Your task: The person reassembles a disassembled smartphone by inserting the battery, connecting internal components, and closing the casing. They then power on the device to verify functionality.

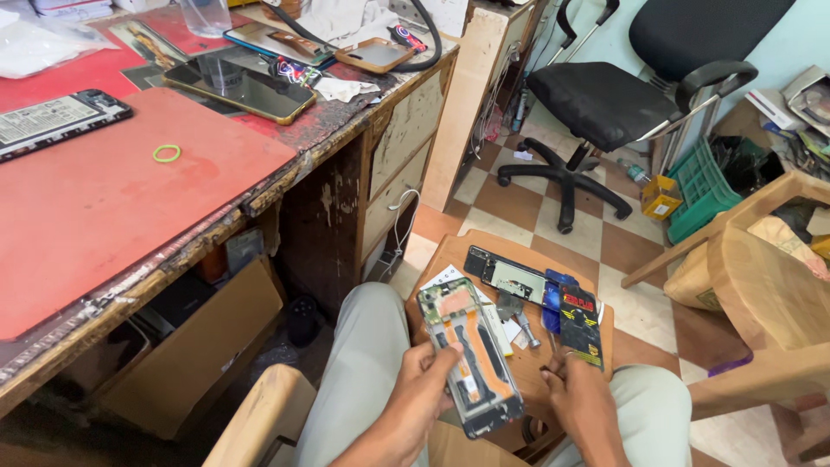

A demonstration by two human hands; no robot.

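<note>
My left hand (pixel 415 389) has its grip closed around the opened phone (pixel 471 359), fingers wrapped over its left edge, so the back-less body with its orange and green insides is tilted up over my lap, just in front of the small wooden stool (pixel 450 251). My right hand (pixel 584 406) sits near the phone's lower right corner; its grip looks pinched around something thin, perhaps a small tool, but it is too tiny for me to say for sure. On the stool lie a second opened phone frame (pixel 510 277), a blue tool (pixel 553 298) and a dark battery (pixel 581 324), close together. The red worktop (pixel 112 207) to my left carries a green rubber band (pixel 167 153) and several more phones.

What worries me: I hold the phone only by one edge above my knees, so a slip would drop it to the tiled floor (pixel 510 199). The loose parts lie near the stool's rim, and a nudge from my right wrist could knock them off.
</note>
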